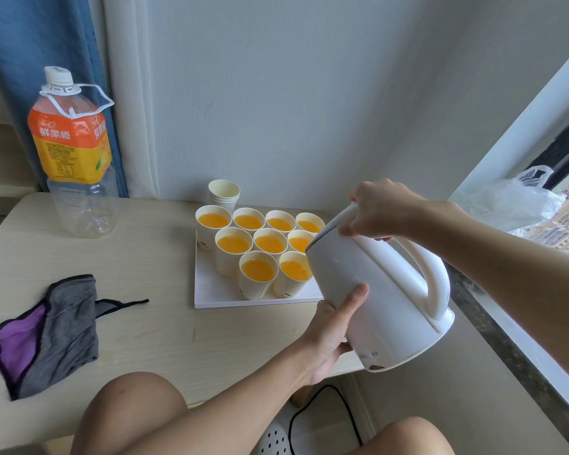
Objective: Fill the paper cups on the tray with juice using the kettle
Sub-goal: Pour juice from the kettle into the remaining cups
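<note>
Fingers (pixel 352 300) grip tilted kettle (pixel 385 284) at pale table (pixel 145 257).

Colour key. The kettle (pixel 368 290) you hold is plain white, with a few dark smudges near its base. The paper cups (pixel 225 269) are cream-white, some bearing a small black mark low on the wall; the juice (pixel 258 270) in them is opaque orange-yellow. The tray (pixel 216 292) is flat white. The bottle (pixel 79 205) carries an orange-over-yellow label (pixel 68 149) with white lettering (the lower body is clear and colourless), and its cap (pixel 57 75) is white. To your left, the cloth (pixel 66 323) is grey with a purple inner face and black edging. The table (pixel 145 257) is pale beige with faint wood grain. Behind it hang a blue curtain (pixel 23 44) and a white curtain (pixel 125 93); the cable (pixel 329 390) below is black.
</note>
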Available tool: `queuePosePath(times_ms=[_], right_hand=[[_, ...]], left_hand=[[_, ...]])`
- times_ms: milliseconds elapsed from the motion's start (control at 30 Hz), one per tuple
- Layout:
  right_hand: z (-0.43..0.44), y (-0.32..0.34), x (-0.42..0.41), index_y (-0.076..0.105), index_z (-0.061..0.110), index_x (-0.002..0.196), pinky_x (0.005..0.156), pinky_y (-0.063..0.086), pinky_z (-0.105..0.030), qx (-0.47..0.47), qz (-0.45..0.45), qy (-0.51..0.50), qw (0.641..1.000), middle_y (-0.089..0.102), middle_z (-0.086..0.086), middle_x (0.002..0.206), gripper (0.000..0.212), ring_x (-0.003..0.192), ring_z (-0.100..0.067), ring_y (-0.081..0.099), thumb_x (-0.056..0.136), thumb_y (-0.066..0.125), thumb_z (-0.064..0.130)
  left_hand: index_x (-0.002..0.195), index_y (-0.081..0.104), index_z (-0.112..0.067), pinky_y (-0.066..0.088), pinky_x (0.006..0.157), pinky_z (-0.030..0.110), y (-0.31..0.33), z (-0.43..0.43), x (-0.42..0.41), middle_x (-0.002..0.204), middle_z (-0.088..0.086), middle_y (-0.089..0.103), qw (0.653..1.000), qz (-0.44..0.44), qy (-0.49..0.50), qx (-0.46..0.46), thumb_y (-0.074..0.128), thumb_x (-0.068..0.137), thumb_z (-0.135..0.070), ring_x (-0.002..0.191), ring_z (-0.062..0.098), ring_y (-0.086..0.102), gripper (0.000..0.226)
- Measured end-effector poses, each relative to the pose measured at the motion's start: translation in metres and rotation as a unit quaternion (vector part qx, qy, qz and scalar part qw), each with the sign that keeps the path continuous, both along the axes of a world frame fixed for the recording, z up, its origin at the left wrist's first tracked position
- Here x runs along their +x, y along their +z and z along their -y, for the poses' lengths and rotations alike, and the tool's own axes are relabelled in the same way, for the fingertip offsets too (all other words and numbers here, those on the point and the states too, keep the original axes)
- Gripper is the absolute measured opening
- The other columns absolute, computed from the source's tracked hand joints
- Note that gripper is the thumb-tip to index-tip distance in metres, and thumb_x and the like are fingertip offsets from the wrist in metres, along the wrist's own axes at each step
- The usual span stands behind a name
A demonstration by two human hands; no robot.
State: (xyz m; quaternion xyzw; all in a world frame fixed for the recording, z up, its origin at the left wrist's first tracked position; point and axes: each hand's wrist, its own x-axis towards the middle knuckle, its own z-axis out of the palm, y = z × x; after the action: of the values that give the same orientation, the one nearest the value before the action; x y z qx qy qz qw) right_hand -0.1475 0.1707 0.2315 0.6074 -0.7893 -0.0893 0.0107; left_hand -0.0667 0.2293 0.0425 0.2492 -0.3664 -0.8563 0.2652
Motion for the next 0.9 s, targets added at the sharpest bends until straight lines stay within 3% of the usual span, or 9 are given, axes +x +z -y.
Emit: queuePosePath(times_ms=[467, 733, 900], right_hand=[[0.0018, -0.0001, 0.0017, 0.066, 0.009, 0.082, 0.063, 0.057, -0.029, -0.002, -0.002, 0.001, 1.000, 0.065, -0.004, 0.054, 0.025, 0.045, -0.018, 0.062, 0.082, 0.072, 0.033], [0.0021, -0.0001, 0.0025, 0.065, 0.010, 0.081, 0.064, 0.059, -0.031, 0.000, -0.004, 0.003, 1.000, 0.065, -0.004, 0.056, 0.023, 0.047, -0.019, 0.064, 0.081, 0.072, 0.032], [0.0026, 0.0003, 0.0031, 0.065, 0.010, 0.081, 0.062, 0.056, -0.027, 0.002, -0.005, 0.003, 1.000, 0.065, -0.004, 0.055, 0.024, 0.046, -0.018, 0.062, 0.082, 0.072, 0.032]], left_hand=[[0.131, 0.062, -0.022, 0.052, 0.108, 0.050, -0.0011, 0.0007, -0.0001, 0.124, 0.005, 0.072, 1.000, -0.002, -0.002, -0.006, 0.069, 0.075, -0.062, 0.117, 0.025, 0.063, 0.069], [0.126, 0.064, -0.023, 0.051, 0.107, 0.049, -0.0009, -0.0002, -0.0008, 0.112, 0.000, 0.074, 1.000, -0.011, -0.004, -0.003, 0.068, 0.076, -0.061, 0.111, 0.023, 0.064, 0.063], [0.131, 0.063, -0.022, 0.053, 0.106, 0.047, -0.0007, 0.0004, -0.0009, 0.124, 0.005, 0.074, 1.000, -0.004, -0.006, -0.006, 0.068, 0.076, -0.062, 0.114, 0.023, 0.064, 0.068]])
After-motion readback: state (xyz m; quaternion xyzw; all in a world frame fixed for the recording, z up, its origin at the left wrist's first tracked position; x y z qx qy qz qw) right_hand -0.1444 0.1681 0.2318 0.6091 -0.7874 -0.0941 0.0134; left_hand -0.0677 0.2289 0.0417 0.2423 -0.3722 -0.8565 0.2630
